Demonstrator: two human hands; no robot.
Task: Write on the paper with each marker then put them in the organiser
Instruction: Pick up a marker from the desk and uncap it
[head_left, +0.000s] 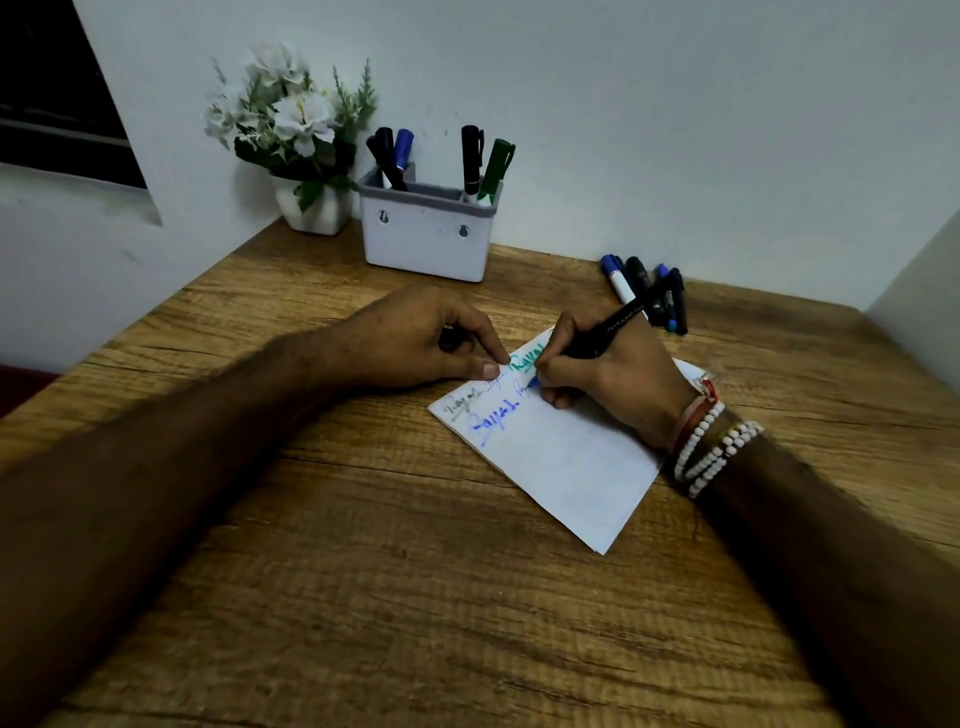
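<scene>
Gripping a black marker (608, 332) in the right hand (613, 374), fingers curled round the barrel, blue tip down on the paper (571, 462) amid green, blue and grey writing. Pinning the paper's far edge with thumb and forefinger of the left hand (426, 338), other fingers curled round a small dark object (451, 339). Lying slantwise on the wooden counter (363, 571), that paper. At the wall, a white organiser (426, 239) holding stored markers (470, 156) upright; to its right, just beyond the writing hand, loose markers (644, 291) lying together.

Far part of the paper (561, 467) beneath the right hand (618, 379), small grey writing (465, 401) illegible.
</scene>
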